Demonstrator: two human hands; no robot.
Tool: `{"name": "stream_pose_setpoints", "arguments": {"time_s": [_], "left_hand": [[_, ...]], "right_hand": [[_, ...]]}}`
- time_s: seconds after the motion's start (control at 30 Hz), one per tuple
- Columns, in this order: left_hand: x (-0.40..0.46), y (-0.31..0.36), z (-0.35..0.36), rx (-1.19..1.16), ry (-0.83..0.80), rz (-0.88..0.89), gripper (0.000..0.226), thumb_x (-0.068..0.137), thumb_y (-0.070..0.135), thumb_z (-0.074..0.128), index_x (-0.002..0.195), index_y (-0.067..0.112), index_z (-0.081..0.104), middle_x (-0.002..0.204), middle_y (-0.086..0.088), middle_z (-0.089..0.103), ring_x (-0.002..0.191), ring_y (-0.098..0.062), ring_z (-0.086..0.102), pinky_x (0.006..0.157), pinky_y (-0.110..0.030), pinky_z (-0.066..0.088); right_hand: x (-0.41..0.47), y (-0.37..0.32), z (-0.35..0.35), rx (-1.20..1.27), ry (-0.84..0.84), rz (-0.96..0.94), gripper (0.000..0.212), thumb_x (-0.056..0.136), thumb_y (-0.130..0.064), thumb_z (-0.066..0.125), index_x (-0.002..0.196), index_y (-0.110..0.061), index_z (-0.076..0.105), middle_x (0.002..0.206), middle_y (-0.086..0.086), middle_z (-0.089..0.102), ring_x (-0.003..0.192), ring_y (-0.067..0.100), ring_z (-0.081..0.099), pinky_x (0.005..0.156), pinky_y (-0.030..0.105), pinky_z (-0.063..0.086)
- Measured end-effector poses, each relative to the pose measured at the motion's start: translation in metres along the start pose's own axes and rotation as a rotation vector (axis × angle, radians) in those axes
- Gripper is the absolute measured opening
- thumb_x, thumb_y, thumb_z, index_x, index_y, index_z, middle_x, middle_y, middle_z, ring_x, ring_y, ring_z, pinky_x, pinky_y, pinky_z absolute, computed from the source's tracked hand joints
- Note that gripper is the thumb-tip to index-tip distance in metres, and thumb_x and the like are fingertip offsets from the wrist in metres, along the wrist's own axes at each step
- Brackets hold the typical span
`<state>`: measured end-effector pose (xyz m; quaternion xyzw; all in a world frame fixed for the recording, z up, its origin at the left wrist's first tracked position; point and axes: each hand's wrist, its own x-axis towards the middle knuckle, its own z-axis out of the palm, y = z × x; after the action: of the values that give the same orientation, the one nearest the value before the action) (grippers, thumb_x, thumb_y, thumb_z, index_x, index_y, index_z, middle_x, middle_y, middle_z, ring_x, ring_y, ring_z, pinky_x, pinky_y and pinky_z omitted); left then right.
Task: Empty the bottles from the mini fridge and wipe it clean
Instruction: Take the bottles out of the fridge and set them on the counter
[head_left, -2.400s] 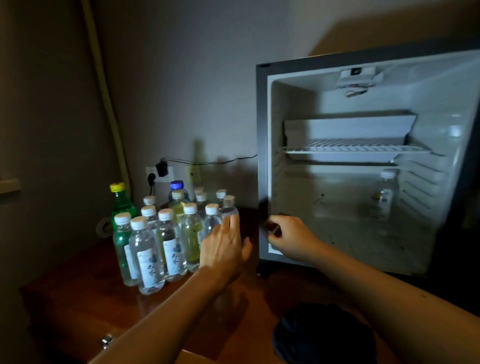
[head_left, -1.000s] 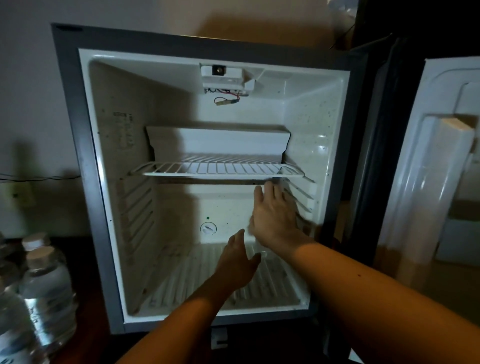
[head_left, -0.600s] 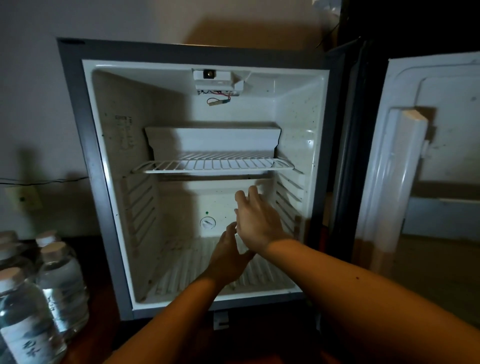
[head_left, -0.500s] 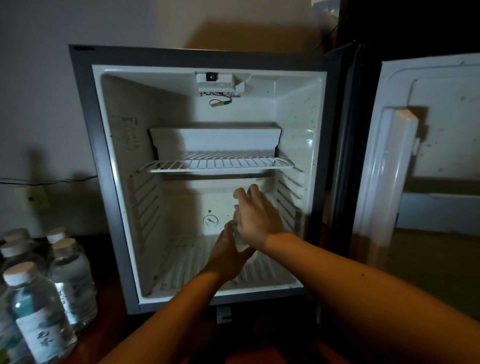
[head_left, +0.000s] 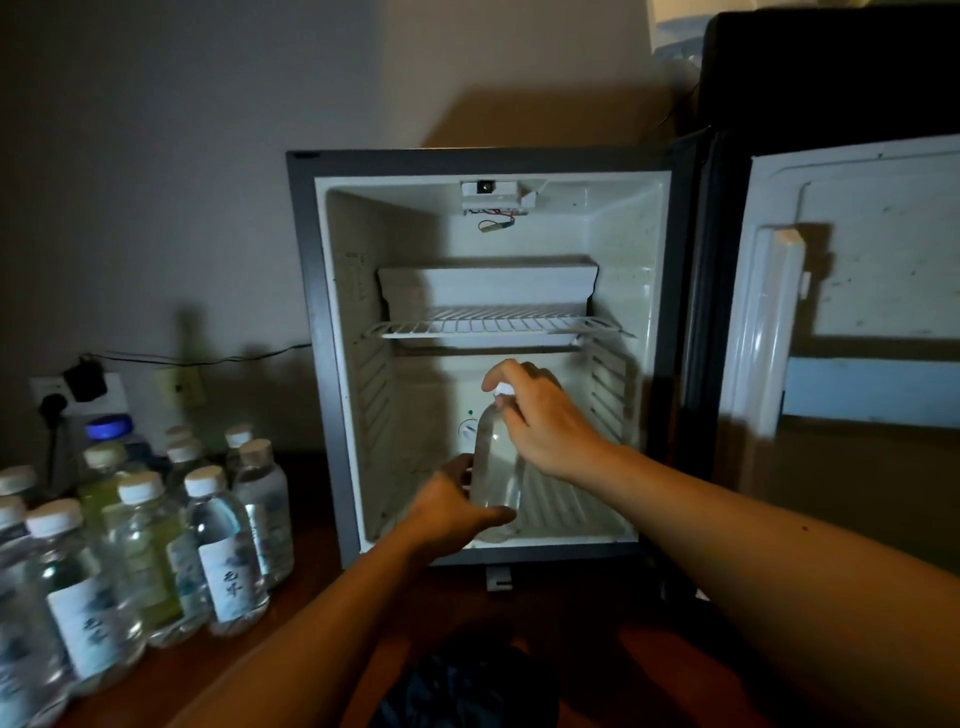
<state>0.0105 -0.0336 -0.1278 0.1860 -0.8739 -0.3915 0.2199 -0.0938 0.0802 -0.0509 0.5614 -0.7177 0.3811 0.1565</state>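
The mini fridge (head_left: 332, 364) stands open on a wooden surface, its white inside bare apart from a wire shelf (head_left: 493, 328). In front of its lower compartment a clear water bottle (head_left: 493, 467) with a white cap is upright. My right hand (head_left: 545, 421) grips its neck and cap from above. My left hand (head_left: 449, 512) curls round its lower part from the left. Several more bottles (head_left: 156, 540), mostly clear with white caps, stand grouped left of the fridge.
The fridge door (head_left: 852, 291) hangs open to the right. A wall socket with plugs (head_left: 78, 389) and a cable sit behind the bottle group. A dark blue cloth (head_left: 467, 686) lies at the near edge of the wooden surface (head_left: 322, 597).
Both hands went into the fridge; the right one took the last bottle from the right side and drew it forward, and the left hand closed on its lower part. The view pulled back leftward.
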Motion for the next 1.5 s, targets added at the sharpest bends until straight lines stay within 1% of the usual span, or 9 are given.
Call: {"name": "stream_pose_setpoints", "arguments": {"time_s": [0.13,0.33,0.47,0.63,0.83,1.0,1.13,1.3,1.5], "left_hand": [[-0.032,-0.005,-0.012,0.126,0.151,-0.019,0.077,0.055,0.048,0.088,0.119,0.025,0.053,0.105,0.008,0.065,0.091,-0.007,0.064,0.078,-0.028,0.057],[-0.067,-0.023,-0.035,0.108,0.287,-0.064,0.071,0.049,0.047,0.09,0.098,0.03,0.043,0.096,0.007,0.062,0.085,-0.009,0.063,0.072,-0.034,0.059],[-0.088,-0.035,-0.053,0.019,0.289,-0.085,0.069,0.055,0.036,0.092,0.1,0.03,0.039,0.096,0.001,0.067,0.084,-0.01,0.068,0.075,-0.033,0.06],[-0.113,-0.052,-0.082,-0.033,0.275,-0.059,0.066,0.057,0.055,0.084,0.108,0.036,0.047,0.098,0.008,0.07,0.09,-0.006,0.069,0.081,-0.034,0.058],[-0.153,-0.069,-0.114,0.063,0.358,-0.094,0.056,0.067,0.047,0.082,0.114,0.031,0.056,0.099,0.013,0.067,0.089,-0.001,0.064,0.08,-0.024,0.055],[-0.178,-0.084,-0.135,0.023,0.392,-0.136,0.052,0.071,0.036,0.083,0.116,0.026,0.059,0.099,0.006,0.07,0.083,-0.006,0.069,0.077,-0.032,0.06],[-0.195,-0.097,-0.147,0.101,0.411,-0.174,0.059,0.069,0.041,0.084,0.12,0.028,0.056,0.098,0.013,0.066,0.085,0.0,0.065,0.077,-0.023,0.057],[-0.208,-0.111,-0.158,0.216,0.518,-0.233,0.06,0.064,0.048,0.085,0.113,0.03,0.057,0.099,0.013,0.067,0.085,0.0,0.064,0.073,-0.025,0.058],[-0.206,-0.12,-0.156,0.319,0.597,-0.328,0.056,0.069,0.043,0.082,0.115,0.028,0.053,0.1,0.011,0.066,0.076,-0.001,0.063,0.057,-0.02,0.055]], "right_hand": [[0.001,-0.024,-0.006,0.167,-0.051,0.09,0.006,0.093,-0.025,0.058,0.099,-0.024,0.056,0.099,-0.006,0.061,0.084,0.008,0.058,0.07,0.022,0.043],[-0.001,-0.062,0.001,0.133,-0.287,0.159,0.039,0.08,-0.054,0.07,0.098,-0.021,0.062,0.088,-0.005,0.063,0.079,0.009,0.06,0.063,0.022,0.042],[0.002,-0.087,0.017,0.188,-0.294,0.067,0.026,0.087,-0.045,0.066,0.094,-0.02,0.062,0.085,-0.003,0.062,0.077,0.011,0.06,0.064,0.022,0.042],[0.009,-0.112,0.048,0.306,-0.364,0.001,0.01,0.092,-0.03,0.064,0.099,-0.025,0.06,0.099,-0.002,0.064,0.093,0.016,0.061,0.083,0.032,0.049],[0.009,-0.14,0.075,0.377,-0.447,-0.086,0.019,0.097,-0.017,0.055,0.114,-0.025,0.061,0.111,-0.007,0.059,0.1,0.009,0.056,0.081,0.02,0.043],[0.011,-0.166,0.1,0.392,-0.48,-0.172,0.023,0.095,-0.012,0.057,0.109,-0.029,0.063,0.121,-0.008,0.06,0.11,0.012,0.057,0.097,0.03,0.043],[0.009,-0.183,0.119,0.401,-0.517,-0.213,0.023,0.095,-0.01,0.058,0.11,-0.027,0.062,0.134,-0.001,0.054,0.126,0.019,0.049,0.1,0.028,0.038],[0.006,-0.2,0.138,0.375,-0.553,-0.247,0.028,0.095,-0.012,0.057,0.103,-0.039,0.06,0.11,-0.002,0.06,0.1,0.04,0.06,0.088,0.052,0.049],[0.004,-0.206,0.165,0.348,-0.485,-0.221,0.029,0.097,-0.011,0.054,0.117,-0.03,0.045,0.113,0.0,0.058,0.071,0.013,0.058,0.063,0.03,0.048]]}}
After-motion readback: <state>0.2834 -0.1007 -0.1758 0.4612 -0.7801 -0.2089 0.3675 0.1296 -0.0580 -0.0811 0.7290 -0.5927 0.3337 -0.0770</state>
